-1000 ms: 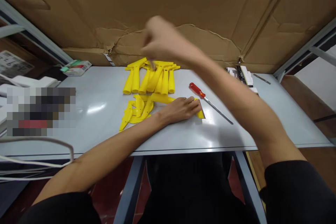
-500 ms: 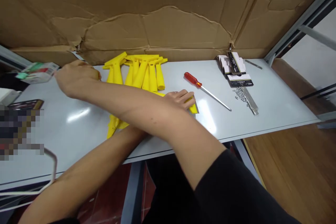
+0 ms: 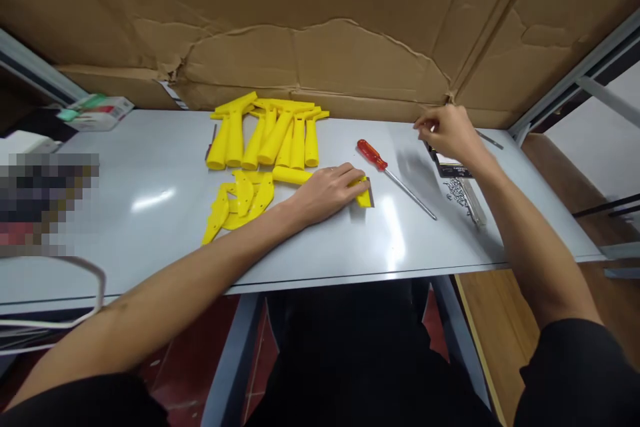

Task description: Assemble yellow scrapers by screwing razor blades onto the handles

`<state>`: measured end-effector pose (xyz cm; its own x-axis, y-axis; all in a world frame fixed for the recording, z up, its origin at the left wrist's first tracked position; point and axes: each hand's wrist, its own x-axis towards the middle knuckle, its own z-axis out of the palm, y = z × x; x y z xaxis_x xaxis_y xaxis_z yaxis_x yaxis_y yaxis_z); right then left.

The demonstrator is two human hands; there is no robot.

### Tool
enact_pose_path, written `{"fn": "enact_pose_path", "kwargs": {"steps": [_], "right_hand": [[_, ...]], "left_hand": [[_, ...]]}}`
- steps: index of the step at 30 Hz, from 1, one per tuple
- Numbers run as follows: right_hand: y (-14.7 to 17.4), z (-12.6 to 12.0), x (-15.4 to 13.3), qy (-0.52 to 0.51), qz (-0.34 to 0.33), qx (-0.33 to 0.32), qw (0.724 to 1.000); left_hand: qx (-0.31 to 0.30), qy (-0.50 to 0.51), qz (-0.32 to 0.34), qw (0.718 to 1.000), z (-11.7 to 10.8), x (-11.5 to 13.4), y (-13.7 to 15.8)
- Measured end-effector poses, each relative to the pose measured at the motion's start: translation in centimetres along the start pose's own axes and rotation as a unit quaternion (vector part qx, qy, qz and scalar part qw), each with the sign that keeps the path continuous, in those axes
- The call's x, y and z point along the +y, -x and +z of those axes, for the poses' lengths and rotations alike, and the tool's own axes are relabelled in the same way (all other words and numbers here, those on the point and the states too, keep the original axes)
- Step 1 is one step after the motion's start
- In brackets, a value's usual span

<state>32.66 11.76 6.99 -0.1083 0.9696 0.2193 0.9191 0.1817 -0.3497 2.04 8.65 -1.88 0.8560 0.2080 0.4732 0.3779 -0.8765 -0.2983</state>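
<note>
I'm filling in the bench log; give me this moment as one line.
left hand: on yellow scraper; right hand: by printed cards; red screwdriver: on table, between hands; screws: loose pile

A yellow scraper [image 3: 293, 175] lies crosswise on the pale table [image 3: 325, 250], dark blade [image 3: 371, 192] facing right.

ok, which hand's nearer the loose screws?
Right. The right hand is just beyond the loose screws; the left hand is well to their left, past the red screwdriver.
</note>
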Motion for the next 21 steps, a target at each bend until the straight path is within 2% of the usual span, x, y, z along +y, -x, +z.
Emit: {"fn": "enact_pose_path", "kwargs": {"steps": [2,4,8,13,16,21], "right_hand": [[1.7,1.1,1.9,-0.025,0.009,-0.007,1.000],[3.0,1.9,2.6,-0.029,0.000,-0.030,0.999],[4.3,0.7,3.8,0.003,-0.020,-0.042,0.999],[4.4,-1.7,6.7,0.063,-0.002,-0.199,0.978],[4.3,-1.5,8.0,0.063,0.007,-0.235,0.970],[4.3,-0.8,8.4,0.072,0.012,-0.243,0.967]], "left_hand": [[0.032,-0.002,0.004,0.999,-0.1,0.0,0.2],[0.059,-0.007,0.009,0.998,-0.2,0.0,0.3],[0.085,0.009,0.006,0.996,-0.5,0.2,0.3],[0.135,0.051,-0.023,0.989,-0.8,0.8,0.1],[0.128,0.059,-0.024,0.990,-0.8,1.0,0.2],[0.112,0.055,0.000,0.992,-0.6,1.0,0.6]]}}
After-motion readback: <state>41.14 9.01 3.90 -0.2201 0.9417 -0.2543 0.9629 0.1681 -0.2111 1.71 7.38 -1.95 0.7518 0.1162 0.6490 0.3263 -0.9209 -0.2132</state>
